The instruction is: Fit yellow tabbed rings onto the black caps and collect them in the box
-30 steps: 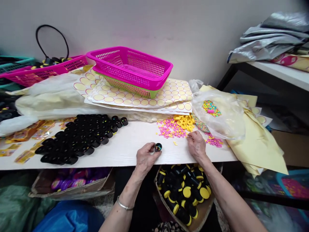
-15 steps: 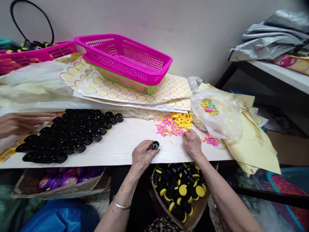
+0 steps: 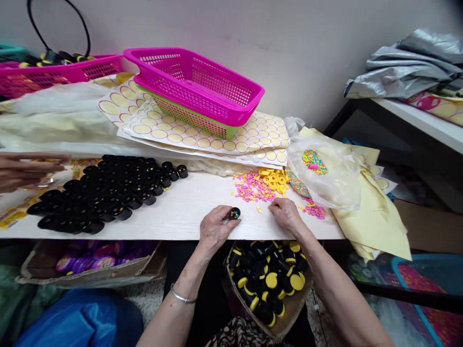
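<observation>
My left hand rests on the white table near its front edge, fingers curled round a small black pot with coloured beads inside. My right hand lies just right of it, fingertips pinched on something too small to make out. Beyond my hands are scattered pink beads and a heap of yellow rings. A clear plastic bag holding mixed coloured beads sits to the right. Several black pots stand grouped on the table's left.
Another person's hand reaches in at the far left. Stacked pink and green baskets sit on sticker sheets at the back. A box of black pots with yellow lids stands below the table edge between my arms. Yellow paper overhangs the right.
My right hand has drawn back from the pink beads toward the table edge and closer to my left hand. The other person's hand came into view at the left.
</observation>
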Demonstrator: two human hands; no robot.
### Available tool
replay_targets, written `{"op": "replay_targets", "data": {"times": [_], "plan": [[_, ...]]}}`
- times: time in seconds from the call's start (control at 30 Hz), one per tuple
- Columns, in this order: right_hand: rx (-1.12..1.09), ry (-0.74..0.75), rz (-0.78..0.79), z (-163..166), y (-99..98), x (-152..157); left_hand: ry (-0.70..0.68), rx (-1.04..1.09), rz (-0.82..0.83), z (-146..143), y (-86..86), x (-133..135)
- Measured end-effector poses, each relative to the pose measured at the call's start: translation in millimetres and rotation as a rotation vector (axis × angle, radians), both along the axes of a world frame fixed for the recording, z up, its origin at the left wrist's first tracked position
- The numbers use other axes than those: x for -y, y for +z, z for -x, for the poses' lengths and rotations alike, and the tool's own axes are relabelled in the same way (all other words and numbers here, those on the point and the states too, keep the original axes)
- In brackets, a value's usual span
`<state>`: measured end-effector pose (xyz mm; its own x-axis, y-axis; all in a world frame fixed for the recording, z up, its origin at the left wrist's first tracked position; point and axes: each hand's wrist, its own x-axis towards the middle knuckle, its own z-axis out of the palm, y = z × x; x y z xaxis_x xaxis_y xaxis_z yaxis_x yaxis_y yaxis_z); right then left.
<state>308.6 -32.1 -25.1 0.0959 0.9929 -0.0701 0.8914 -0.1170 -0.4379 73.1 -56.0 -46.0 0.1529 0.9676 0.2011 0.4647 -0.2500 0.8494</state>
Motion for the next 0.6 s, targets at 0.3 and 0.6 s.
{"op": "replay_targets", "data": {"times": [0.3, 0.6], "plan": [[0.133, 0.090, -0.215, 26.4, 1.6, 19.8, 0.006, -0.022, -0.022, -0.8, 2.2, 2.7], [-0.001, 0.541, -0.314, 87.6, 19.8, 13.6, -0.003, -0.104, -0.033, -0.3, 2.6, 4.7]]}}
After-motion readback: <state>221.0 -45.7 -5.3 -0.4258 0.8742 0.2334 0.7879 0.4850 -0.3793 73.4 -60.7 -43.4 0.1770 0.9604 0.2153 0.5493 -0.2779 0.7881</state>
